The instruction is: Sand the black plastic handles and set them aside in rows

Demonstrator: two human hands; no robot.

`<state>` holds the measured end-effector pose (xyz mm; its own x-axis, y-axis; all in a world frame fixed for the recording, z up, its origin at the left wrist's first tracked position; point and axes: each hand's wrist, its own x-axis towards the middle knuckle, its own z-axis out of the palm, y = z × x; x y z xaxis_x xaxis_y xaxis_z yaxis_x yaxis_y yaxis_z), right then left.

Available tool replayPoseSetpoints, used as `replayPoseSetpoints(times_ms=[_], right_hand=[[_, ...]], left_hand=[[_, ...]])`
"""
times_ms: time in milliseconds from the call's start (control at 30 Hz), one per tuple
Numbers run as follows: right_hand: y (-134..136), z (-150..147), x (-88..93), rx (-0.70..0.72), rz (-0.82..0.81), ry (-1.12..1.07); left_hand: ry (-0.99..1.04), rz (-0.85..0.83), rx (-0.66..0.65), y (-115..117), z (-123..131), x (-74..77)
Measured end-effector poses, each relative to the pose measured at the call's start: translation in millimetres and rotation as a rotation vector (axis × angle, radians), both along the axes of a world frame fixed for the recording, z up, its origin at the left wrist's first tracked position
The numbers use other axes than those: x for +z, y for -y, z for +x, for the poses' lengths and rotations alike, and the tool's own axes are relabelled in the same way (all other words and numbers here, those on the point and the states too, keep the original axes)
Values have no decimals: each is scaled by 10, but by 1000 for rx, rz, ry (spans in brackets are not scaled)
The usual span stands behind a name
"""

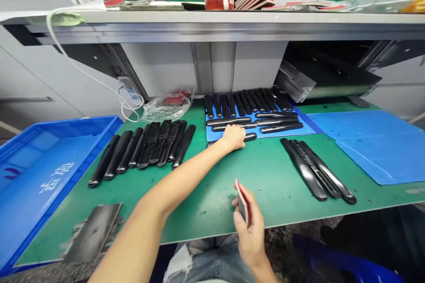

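Note:
My left hand [233, 137] lies palm down on a black elongated handle piece [249, 137] at the front edge of a blue mat [212, 132], and that mat holds several more black pieces in rows. My right hand [249, 230] is near the table's front edge, pinching a thin red-and-white card [242, 202] upright between thumb and fingers. Left of my left forearm lies a row of several black pieces [146, 148]. Right of my hands, another bunch of black pieces [315, 170] lies fanned together on the green mat.
A green work mat [265, 177] covers the bench. A blue plastic crate [43, 177] stands at the left, with a worn dark sheet [93, 232] beside it. A blue sheet [375, 146] lies at the right. A plastic bag [168, 106] and cable sit at the back, under a shelf [212, 17] holding packets.

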<state>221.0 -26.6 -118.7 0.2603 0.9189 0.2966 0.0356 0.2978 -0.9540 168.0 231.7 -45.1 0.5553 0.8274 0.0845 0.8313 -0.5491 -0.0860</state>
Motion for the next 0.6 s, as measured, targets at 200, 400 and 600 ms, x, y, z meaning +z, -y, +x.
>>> replayPoseSetpoints(times_ms=[200, 400, 600], right_hand=[[34, 285, 269, -233, -187, -352], [233, 224, 537, 181, -452, -342], [504, -303, 450, 138, -454, -508]], left_hand=[[-64, 21, -322, 931, -701, 161], [274, 418, -577, 1970, -1163, 244], [1202, 121, 118, 2305, -1068, -33]])
